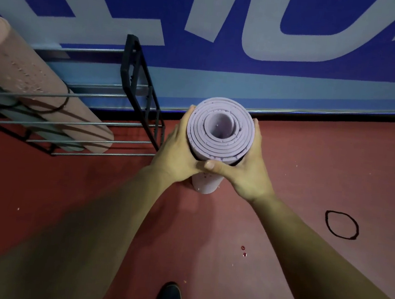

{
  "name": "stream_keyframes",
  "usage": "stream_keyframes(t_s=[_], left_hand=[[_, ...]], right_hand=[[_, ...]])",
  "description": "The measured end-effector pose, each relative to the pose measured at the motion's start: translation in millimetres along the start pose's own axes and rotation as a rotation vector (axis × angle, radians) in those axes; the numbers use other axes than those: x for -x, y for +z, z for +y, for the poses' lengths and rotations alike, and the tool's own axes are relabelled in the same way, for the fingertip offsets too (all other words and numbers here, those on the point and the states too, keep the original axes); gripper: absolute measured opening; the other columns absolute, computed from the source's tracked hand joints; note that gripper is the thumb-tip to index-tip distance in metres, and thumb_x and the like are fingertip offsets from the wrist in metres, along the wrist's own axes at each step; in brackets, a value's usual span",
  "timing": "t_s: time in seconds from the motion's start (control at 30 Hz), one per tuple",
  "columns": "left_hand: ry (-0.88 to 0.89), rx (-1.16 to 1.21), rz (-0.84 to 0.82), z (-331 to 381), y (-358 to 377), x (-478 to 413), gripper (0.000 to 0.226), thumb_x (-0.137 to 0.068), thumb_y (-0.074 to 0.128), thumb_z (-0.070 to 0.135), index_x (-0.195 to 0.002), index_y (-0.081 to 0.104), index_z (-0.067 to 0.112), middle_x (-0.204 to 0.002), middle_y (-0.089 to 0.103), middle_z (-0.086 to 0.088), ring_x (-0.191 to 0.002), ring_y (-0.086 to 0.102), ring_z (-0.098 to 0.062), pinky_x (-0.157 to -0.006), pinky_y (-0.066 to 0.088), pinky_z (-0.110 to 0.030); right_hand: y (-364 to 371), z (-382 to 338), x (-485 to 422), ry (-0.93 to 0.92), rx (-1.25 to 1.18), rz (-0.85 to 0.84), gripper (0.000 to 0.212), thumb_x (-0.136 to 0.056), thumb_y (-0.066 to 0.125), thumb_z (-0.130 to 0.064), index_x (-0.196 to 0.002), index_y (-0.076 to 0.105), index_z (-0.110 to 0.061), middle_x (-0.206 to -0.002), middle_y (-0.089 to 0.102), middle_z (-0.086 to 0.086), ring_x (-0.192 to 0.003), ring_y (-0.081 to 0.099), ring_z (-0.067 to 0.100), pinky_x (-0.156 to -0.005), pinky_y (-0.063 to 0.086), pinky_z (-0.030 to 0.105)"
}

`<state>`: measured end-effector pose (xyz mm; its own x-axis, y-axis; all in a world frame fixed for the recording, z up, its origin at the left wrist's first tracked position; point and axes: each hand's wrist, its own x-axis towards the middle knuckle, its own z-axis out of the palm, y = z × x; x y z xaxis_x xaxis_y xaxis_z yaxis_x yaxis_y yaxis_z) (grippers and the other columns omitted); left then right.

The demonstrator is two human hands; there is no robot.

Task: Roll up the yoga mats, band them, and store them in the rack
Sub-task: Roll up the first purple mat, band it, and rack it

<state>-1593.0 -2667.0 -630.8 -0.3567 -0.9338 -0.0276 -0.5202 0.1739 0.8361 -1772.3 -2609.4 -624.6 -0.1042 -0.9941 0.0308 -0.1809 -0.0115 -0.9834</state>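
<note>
The lilac yoga mat (220, 132) is rolled into a tight spiral and is stood on end on the red floor (298, 164), close to the blue painted wall. Its upper end is clasped from both sides. The left hand (176, 149) is wrapped round the left flank, and the right hand (248, 166) round the right flank with its thumb laid across the near face. A dark strip is glimpsed just below the thumbs, but whether it is a band cannot be told.

The mat is judged to be light, soft foam, springy enough to loosen if it is released. The layers at the top end are slightly stepped, so they may telescope if it is lifted by the core. A hold round the full girth, near the middle of its length, is judged safest for carrying.

A loose black band (341, 212) lies on the floor well apart to the right. To the left stands the rack (127, 53), made of dark end frames and silver rails. A pink rolled mat (30, 73) with a dark band round it is held there, with a grey roll (48, 132) just beneath.
</note>
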Motion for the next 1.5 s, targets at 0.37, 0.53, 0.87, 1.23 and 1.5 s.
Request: stream_keyframes(t_s=[0.37, 0.53, 0.87, 1.23, 1.5], left_hand=[[-0.020, 0.083, 0.116, -3.9, 21.5, 4.9, 0.135, -0.054, 0.097, 0.041, -0.159, 0.014, 0.028, -0.159, 0.033, 0.013, -0.148, 0.032, -0.008, -0.120, 0.032, -0.046], [0.049, 0.171, 0.183, -13.7, 43.9, 13.0, 0.126, -0.055, 0.100, 0.024, -0.156, 0.025, 0.024, -0.153, 0.041, 0.013, -0.142, 0.037, 0.000, -0.118, 0.036, -0.031], [0.261, 0.170, 0.238, -45.2, 51.5, -16.6, 0.142, -0.047, 0.095, 0.051, -0.158, 0.010, 0.027, -0.158, 0.031, 0.008, -0.142, 0.038, -0.002, -0.109, 0.038, -0.019], [0.508, 0.279, 0.387, -90.3, 86.7, -39.1, 0.121, -0.059, 0.078, 0.055, -0.152, 0.020, 0.005, -0.141, 0.045, -0.014, -0.122, 0.055, -0.008, -0.098, 0.045, -0.019], [0.464, 0.421, 0.492, -108.5, 99.3, -47.3, 0.128, -0.051, 0.074, 0.087, -0.148, 0.037, 0.011, -0.136, 0.058, -0.010, -0.120, 0.061, -0.015, -0.096, 0.051, -0.028]], right_hand=[[-11.7, 14.1, -0.5, -0.073, 0.036, -0.026, 0.104, -0.064, 0.099, -0.031, -0.149, 0.037, -0.030, -0.144, 0.053, -0.011, -0.136, 0.049, 0.006, -0.113, 0.041, 0.034], [-17.9, 33.3, 4.3, -0.076, 0.082, -0.024, 0.100, -0.066, 0.096, -0.039, -0.148, 0.038, -0.035, -0.141, 0.054, -0.020, -0.131, 0.050, -0.004, -0.103, 0.043, 0.015], [-3.3, 61.1, -19.7, -0.186, 0.028, 0.063, 0.103, -0.070, 0.093, -0.041, -0.153, 0.032, -0.035, -0.140, 0.055, -0.023, -0.126, 0.054, -0.004, -0.100, 0.050, 0.027], [9.8, 108.7, -34.5, -0.328, -0.020, 0.156, 0.121, -0.056, 0.086, -0.064, -0.154, 0.026, -0.028, -0.142, 0.051, -0.018, -0.127, 0.054, -0.002, -0.103, 0.050, 0.033], [1.5, 131.0, -37.6, -0.306, 0.098, 0.140, 0.105, -0.046, 0.077, -0.089, -0.130, 0.055, -0.029, -0.122, 0.069, -0.015, -0.111, 0.066, 0.003, -0.097, 0.056, 0.041]])
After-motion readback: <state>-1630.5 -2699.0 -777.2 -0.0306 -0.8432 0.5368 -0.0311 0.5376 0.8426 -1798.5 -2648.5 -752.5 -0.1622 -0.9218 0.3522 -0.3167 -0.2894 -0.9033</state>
